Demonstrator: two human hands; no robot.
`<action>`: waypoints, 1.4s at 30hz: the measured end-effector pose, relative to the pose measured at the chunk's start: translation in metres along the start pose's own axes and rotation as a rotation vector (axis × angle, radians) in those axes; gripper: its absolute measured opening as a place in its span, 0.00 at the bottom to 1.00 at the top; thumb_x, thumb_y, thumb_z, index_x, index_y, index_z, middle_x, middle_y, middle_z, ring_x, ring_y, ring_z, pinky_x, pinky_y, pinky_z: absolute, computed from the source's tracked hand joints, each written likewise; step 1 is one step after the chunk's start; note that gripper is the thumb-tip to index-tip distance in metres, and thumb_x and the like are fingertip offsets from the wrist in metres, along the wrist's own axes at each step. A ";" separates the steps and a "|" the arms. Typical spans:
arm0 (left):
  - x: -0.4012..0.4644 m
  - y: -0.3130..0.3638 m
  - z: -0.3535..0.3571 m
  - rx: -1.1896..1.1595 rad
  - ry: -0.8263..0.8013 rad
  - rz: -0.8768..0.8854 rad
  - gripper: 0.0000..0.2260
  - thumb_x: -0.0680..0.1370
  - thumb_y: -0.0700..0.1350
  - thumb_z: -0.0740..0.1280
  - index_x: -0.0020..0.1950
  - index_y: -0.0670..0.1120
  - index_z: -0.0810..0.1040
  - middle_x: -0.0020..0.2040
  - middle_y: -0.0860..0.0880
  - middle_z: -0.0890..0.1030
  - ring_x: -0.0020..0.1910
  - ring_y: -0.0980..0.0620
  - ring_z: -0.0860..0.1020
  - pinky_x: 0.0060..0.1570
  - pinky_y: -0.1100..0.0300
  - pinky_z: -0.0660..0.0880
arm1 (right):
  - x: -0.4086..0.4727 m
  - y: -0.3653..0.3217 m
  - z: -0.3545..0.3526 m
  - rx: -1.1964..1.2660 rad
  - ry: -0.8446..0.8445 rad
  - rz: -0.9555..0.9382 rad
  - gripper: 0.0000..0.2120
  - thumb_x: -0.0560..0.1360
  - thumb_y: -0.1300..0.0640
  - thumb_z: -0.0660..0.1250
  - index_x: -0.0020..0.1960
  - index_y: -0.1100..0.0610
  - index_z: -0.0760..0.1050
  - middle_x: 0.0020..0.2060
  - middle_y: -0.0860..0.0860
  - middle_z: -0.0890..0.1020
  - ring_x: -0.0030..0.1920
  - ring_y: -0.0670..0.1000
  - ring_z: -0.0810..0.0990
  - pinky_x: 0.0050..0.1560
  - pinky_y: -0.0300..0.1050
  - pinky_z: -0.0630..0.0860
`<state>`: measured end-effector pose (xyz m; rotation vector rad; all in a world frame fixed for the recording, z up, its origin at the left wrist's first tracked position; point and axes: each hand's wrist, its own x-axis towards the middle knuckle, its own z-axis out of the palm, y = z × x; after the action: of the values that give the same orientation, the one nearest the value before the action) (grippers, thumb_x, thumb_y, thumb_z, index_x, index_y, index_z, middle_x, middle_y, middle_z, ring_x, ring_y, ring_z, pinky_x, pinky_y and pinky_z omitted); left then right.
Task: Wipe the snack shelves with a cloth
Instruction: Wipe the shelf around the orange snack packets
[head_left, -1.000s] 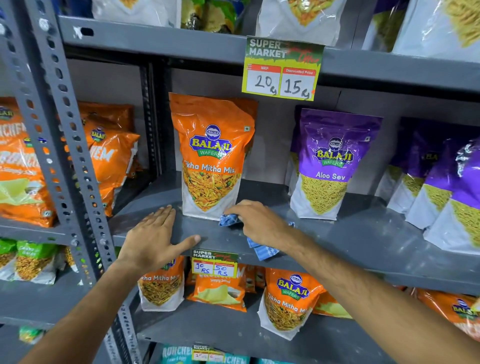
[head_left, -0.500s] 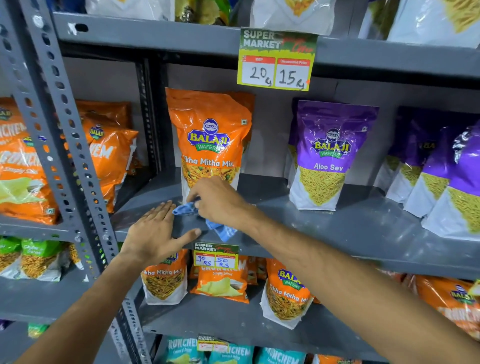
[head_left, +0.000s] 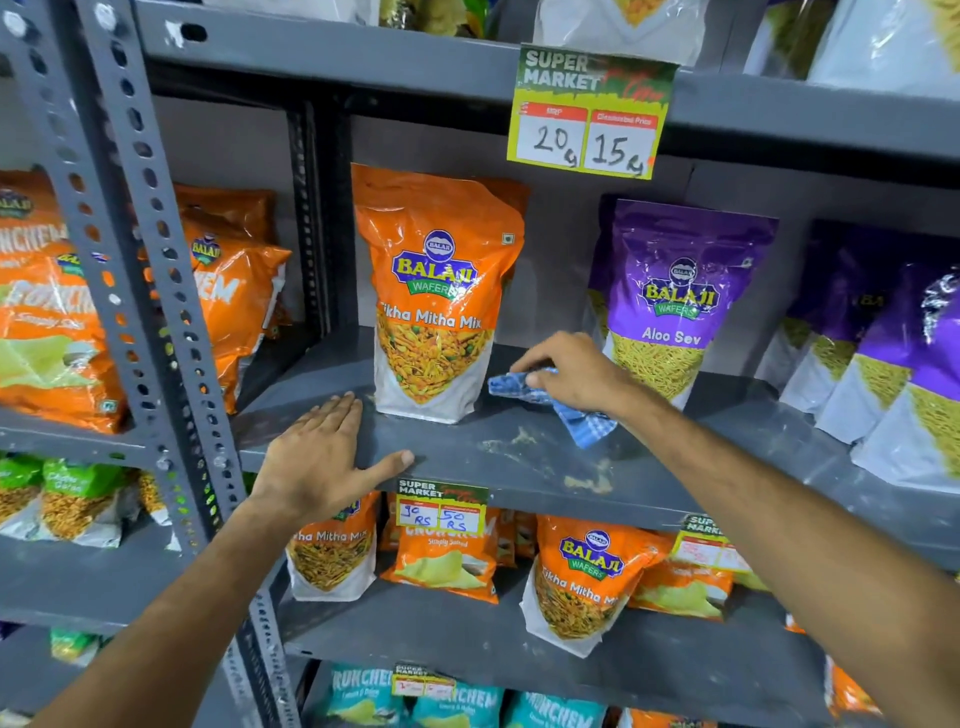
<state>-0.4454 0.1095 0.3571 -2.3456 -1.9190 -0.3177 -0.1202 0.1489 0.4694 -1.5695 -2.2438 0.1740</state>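
A grey metal shelf (head_left: 519, 467) runs across the middle, with pale dusty smears near its front edge. My right hand (head_left: 576, 371) presses a blue checked cloth (head_left: 582, 423) onto the shelf, between an upright orange Tikha Mitha Mix bag (head_left: 436, 291) and a purple Aloo Sev bag (head_left: 675, 301). My left hand (head_left: 322, 457) lies flat on the shelf's front left edge, fingers spread, holding nothing, just left of the orange bag.
More purple bags (head_left: 893, 353) stand at the right. A perforated grey upright (head_left: 150, 291) rises at the left, with orange bags (head_left: 47, 312) beyond it. A price tag (head_left: 592, 111) hangs from the upper shelf. The lower shelf (head_left: 467, 634) holds several orange bags.
My right hand with the cloth swept left in front of the orange bag, then back right into the gap between the two bags. The left hand stayed planted on the shelf edge.
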 end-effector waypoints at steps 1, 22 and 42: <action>0.000 0.000 0.000 0.000 0.000 0.002 0.59 0.69 0.85 0.37 0.85 0.42 0.55 0.86 0.44 0.58 0.85 0.48 0.56 0.83 0.52 0.53 | -0.001 0.007 0.008 0.000 -0.028 -0.005 0.12 0.77 0.60 0.71 0.59 0.52 0.84 0.57 0.50 0.86 0.58 0.48 0.82 0.62 0.46 0.76; 0.000 0.000 -0.001 0.010 -0.016 0.003 0.61 0.68 0.85 0.35 0.85 0.41 0.56 0.86 0.44 0.57 0.85 0.47 0.56 0.84 0.50 0.54 | -0.051 0.048 0.068 0.058 -0.154 -0.099 0.19 0.82 0.43 0.56 0.72 0.31 0.65 0.77 0.41 0.66 0.78 0.40 0.58 0.77 0.51 0.60; 0.001 0.002 -0.002 0.028 -0.006 -0.016 0.58 0.70 0.84 0.40 0.85 0.42 0.56 0.85 0.44 0.59 0.85 0.48 0.57 0.83 0.51 0.55 | -0.072 0.022 0.075 0.070 -0.179 -0.287 0.18 0.83 0.47 0.58 0.72 0.35 0.68 0.76 0.39 0.68 0.78 0.39 0.59 0.73 0.49 0.65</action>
<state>-0.4438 0.1097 0.3589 -2.3178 -1.9332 -0.2830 -0.1090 0.0996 0.3761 -1.2214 -2.5409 0.3190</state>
